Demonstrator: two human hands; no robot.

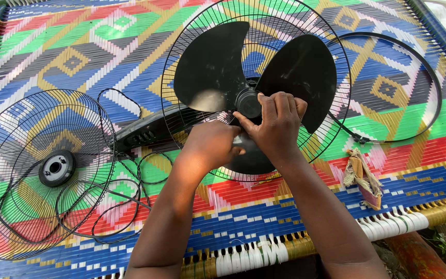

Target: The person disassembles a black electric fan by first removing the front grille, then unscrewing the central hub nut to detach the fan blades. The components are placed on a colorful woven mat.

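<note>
Both hands (249,134) grip the dusty black three-bladed fan blade (295,72) at its hub.

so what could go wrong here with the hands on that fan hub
1. Both hands, left hand and right hand, work at the black hub cap; a slip could knock fingers against the blade edges.
2. The rear grille lies unfixed on the woven cot, so the fan may shift under twisting.
3. The loose power cord lies close to the left forearm and could snag.
</note>
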